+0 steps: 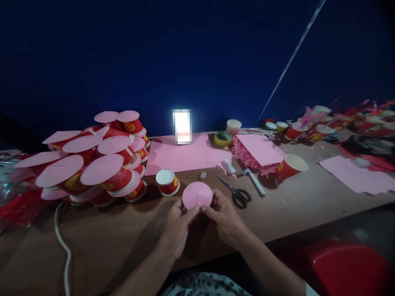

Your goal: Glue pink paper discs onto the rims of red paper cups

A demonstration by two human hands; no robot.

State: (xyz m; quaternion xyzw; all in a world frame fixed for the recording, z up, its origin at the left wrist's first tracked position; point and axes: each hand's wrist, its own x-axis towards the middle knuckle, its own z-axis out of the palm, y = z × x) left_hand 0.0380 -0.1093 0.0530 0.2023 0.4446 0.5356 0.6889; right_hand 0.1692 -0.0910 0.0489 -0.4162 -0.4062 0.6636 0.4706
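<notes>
"Pinching what, those two hands?"

"A pink paper disc (197,190), held just above the near part of the table (279,213). Take it as the clock's centre. The left hand (179,224) pinches its edge, fingers tucked behind at eight o'clock; the right hand (227,216) does the same at four. The thumbs nearly meet at six."

"What might spoil it?"

"The line running from its middle to six, I'd say. Slit or overlap, I can't tell. Uneven tugging could crease or tear the paper there; a slack thumb could let the edge slip."

"And around it?"

"A red cup (169,186), seemingly base up, stands at ten, just past the left hand; stray knuckles might tip it. At three, near the right hand, lie scissors (233,190), blades toward eleven. Reaching there blindly risks a nick."

"Farther out?"

"Disc-topped red cups (103,169) crowd nine to ten, several tilted. A bump from the left arm could topple some. A pink sheet (173,154) lies toward eleven, where a spill would mark it."
</notes>
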